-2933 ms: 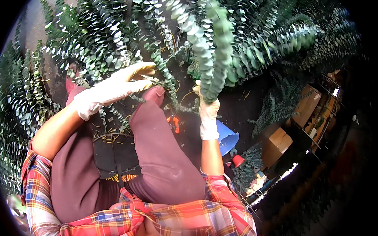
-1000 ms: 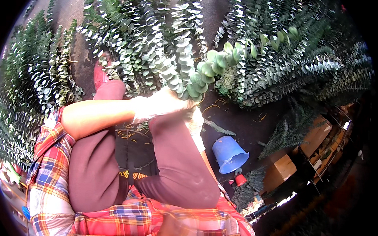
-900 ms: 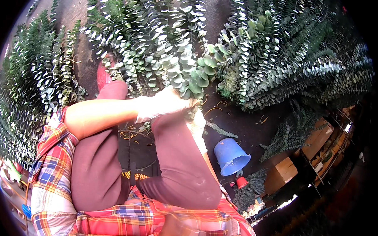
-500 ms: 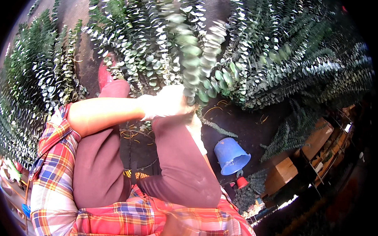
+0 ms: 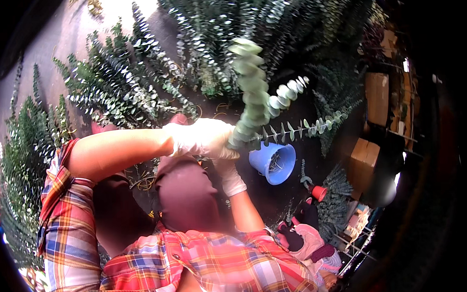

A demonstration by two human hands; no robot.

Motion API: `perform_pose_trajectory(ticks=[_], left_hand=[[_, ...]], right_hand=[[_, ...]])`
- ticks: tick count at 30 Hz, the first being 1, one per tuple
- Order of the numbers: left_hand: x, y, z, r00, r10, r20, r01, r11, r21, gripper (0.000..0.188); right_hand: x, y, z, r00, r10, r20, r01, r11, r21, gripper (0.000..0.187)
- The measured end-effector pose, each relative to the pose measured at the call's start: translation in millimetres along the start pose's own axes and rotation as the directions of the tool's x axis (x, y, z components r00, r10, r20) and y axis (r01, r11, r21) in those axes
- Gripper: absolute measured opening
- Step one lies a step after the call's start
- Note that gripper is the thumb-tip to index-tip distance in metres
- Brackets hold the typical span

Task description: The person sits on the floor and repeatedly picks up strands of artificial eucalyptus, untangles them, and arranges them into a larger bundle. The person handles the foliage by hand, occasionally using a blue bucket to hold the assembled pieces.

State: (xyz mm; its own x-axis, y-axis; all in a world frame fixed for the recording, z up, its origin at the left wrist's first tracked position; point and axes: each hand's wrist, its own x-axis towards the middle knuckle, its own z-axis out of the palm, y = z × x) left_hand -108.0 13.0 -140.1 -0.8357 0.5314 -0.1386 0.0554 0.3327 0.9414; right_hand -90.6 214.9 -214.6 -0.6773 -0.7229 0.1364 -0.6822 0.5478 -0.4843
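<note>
My left hand point(image 5: 205, 138), in a white glove, is closed around several eucalyptus stems point(image 5: 253, 96) with round grey-green leaves. The stems fan up and to the right from the fist, and the tallest is blurred. Just below and pressed against it is my right hand point(image 5: 228, 173), also gloved. Its fingers are mostly hidden behind the left hand, so their grip cannot be made out. Both hands are held above my bent knees point(image 5: 186, 194).
Eucalyptus branches point(image 5: 120, 78) lie in heaps on the dark floor ahead and left. A blue bucket point(image 5: 259, 158) lies tipped to the right, near a small red pot point(image 5: 319, 193). Cardboard boxes point(image 5: 377, 97) line the far right. Another person point(image 5: 309, 241) is at lower right.
The view has swung to the right, bringing the other person into sight. The held stems now spread apart more, and my right glove and forearm show more below the left hand.
</note>
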Motion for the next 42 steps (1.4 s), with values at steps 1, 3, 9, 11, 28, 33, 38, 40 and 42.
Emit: perform_pose_trajectory(ticks=[1,3,9,11,28,33,38,40,42], left_hand=[[7,14,7,1.000,0.015,0.018,-0.016,0.998,0.054,0.032],[22,81,20,0.983,0.004,0.182,-0.063,0.945,0.320,0.029],[56,127,152,0.968,0.251,-0.005,-0.223,0.869,0.442,0.032],[54,139,180,0.949,0.314,-0.035,-0.252,0.819,0.516,0.034],[28,154,171,0.949,-0.035,0.313,0.139,0.939,-0.315,0.032],[-20,135,124,0.979,-0.028,-0.200,-0.104,0.780,-0.617,0.030],[-44,113,57,0.560,-0.174,-0.810,-0.756,0.292,-0.585,0.024],[-87,113,18,0.317,-0.220,-0.923,-0.892,0.262,-0.369,0.026],[-134,108,-9,0.155,-0.235,-0.960,-0.938,0.271,-0.218,0.030]], right_hand=[[-5,-1,-6,0.999,0.031,-0.024,-0.029,0.997,0.073,0.019],[-40,3,-42,0.969,0.243,-0.046,-0.225,0.943,0.244,0.019],[-128,7,-88,0.834,0.547,-0.072,-0.391,0.678,0.623,0.020],[-154,6,-100,0.802,0.594,-0.066,-0.399,0.615,0.680,0.020],[-189,-2,-148,0.864,0.388,0.321,-0.480,0.446,0.755,0.026],[-94,-36,-140,0.887,0.321,0.332,-0.440,0.374,0.816,0.023],[-4,-80,-137,0.947,0.141,0.288,-0.320,0.478,0.818,0.033],[22,-109,-146,0.906,0.050,0.421,-0.367,0.588,0.720,0.035],[50,-122,-143,0.894,-0.042,0.446,-0.309,0.662,0.683,0.037]])
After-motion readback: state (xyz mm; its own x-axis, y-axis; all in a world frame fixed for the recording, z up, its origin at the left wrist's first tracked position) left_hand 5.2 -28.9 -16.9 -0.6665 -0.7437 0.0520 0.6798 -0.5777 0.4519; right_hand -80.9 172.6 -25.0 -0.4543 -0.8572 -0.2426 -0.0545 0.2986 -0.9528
